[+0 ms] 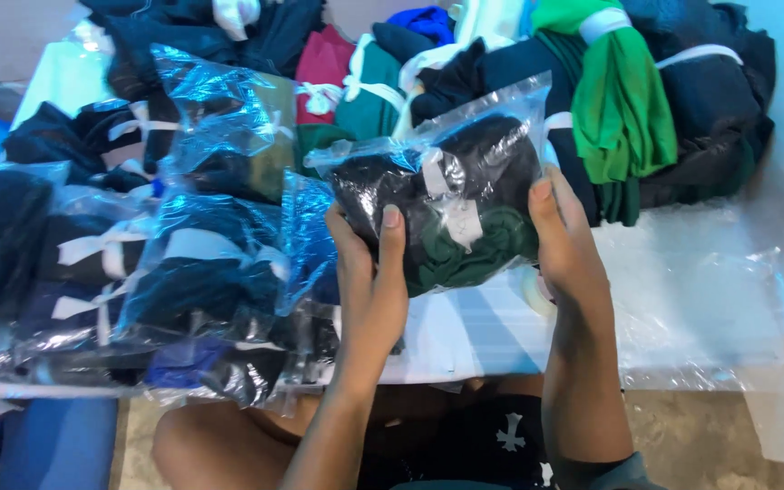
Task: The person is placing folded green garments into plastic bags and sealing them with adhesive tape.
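While both hands [465,259] grip it, bagged garment bundle [451,204]

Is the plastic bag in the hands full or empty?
Full. The clear bag bulges with dark and green folded cloth, held between the left hand and right hand. Whether its mouth is sealed, I cannot tell.

- Two bare forearms, no sleeves, watch or rings visible; left hand [369,272] and right hand [566,245] have short, plain fingernails.
- A bare knee [201,445] shows at lower left.
- Dark, black fabric garment [483,445] at the lap bears a small white cross-shaped mark.
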